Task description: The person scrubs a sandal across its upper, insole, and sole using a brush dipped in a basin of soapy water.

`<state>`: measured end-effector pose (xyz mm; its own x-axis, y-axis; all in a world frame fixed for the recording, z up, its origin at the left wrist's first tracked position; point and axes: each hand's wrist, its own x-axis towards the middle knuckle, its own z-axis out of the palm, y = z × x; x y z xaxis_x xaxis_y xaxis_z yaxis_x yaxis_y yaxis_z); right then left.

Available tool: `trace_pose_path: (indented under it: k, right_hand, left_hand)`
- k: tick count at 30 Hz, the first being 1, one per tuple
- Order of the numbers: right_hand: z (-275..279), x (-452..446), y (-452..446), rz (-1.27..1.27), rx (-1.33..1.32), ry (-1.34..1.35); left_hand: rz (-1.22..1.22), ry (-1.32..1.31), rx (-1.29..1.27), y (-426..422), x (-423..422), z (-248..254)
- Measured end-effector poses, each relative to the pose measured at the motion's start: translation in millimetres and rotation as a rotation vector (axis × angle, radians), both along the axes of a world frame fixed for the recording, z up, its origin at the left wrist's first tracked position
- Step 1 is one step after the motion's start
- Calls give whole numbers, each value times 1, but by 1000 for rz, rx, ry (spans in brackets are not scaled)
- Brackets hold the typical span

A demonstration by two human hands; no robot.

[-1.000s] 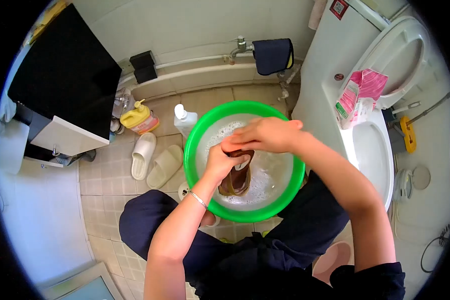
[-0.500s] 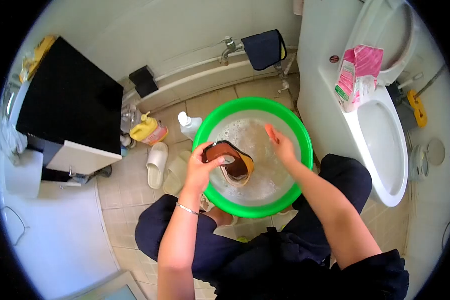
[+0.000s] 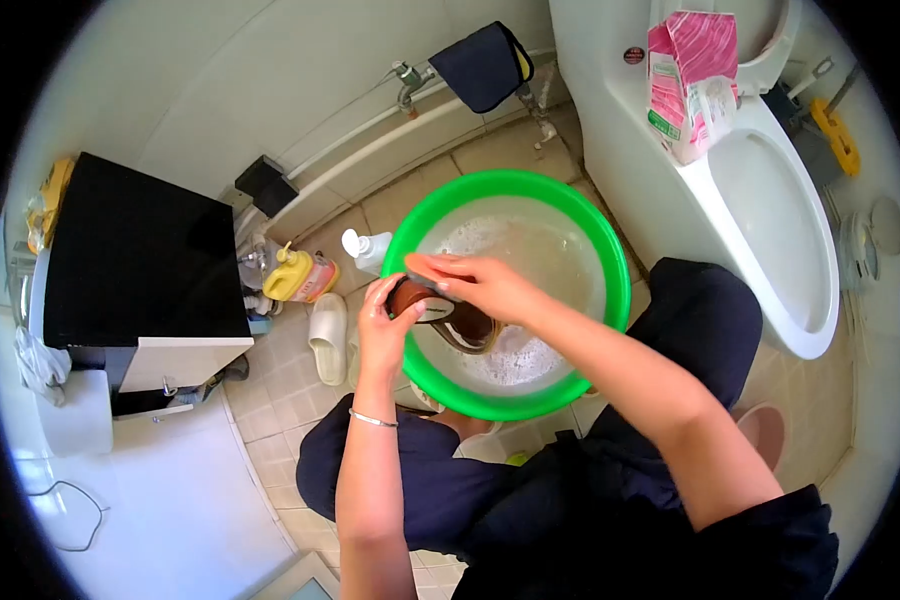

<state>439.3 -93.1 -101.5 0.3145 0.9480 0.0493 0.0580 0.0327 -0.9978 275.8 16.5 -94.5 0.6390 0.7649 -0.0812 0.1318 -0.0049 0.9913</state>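
A brown shoe (image 3: 470,326) is tilted over the left side of a green basin (image 3: 618,262) that holds soapy water. My left hand (image 3: 381,325) grips the shoe's heel end, thumb on the pale insole label. In my right hand (image 3: 485,285) is an orange brush (image 3: 422,267), pressed near the heel of the shoe; its underside is mostly hidden. Suds float around the shoe. Beside the basin's upper left rim stands a white bottle (image 3: 367,250).
A yellow jug (image 3: 298,276) and pale slippers (image 3: 328,338) are left of the basin, near a black-topped cabinet (image 3: 150,260). The toilet (image 3: 770,220) at the right bears a pink packet (image 3: 692,80). A dark cloth (image 3: 482,66) hangs by the tap (image 3: 410,85).
My right hand has moved left with the brush, from over the water to the shoe's heel. My left hand still holds the shoe. The view has shifted and turned.
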Motion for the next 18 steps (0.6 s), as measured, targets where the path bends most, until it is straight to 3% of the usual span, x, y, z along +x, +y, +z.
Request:
trace_pose_path:
  k: [3, 6, 7, 10, 13, 15, 16, 17, 18]
  right_hand:
    - [-24, 23, -22, 96, -43, -175]
    - [22, 13, -12, 35, -60, -173]
    - [22, 8, -5, 51, 65, -146]
    - [-21, 15, -12, 71, 110, 6]
    - [-41, 45, -39, 39, -432, -196]
    - [-46, 54, -45, -321, -692, -205]
    - [-75, 47, -49, -312, -690, -206]
    - [-126, 42, -53, -488, -502, -105]
    - [-126, 38, -49, -657, -308, -4]
  left_hand:
    - [-17, -43, -1, 6, -3, -6]
    - [-42, -97, 7, 0, 4, 0]
    - [-37, -79, -23, -4, 7, 6]
    - [-82, -42, 111, -3, 3, 7]
    - [-74, -29, 130, 3, 5, 5]
    - [-60, -9, 90, -6, 7, 9]
    - [-51, -7, 92, -9, 5, 9]
    - [-36, -21, 42, -10, 7, 10]
    - [-23, -39, -7, -10, 9, 11]
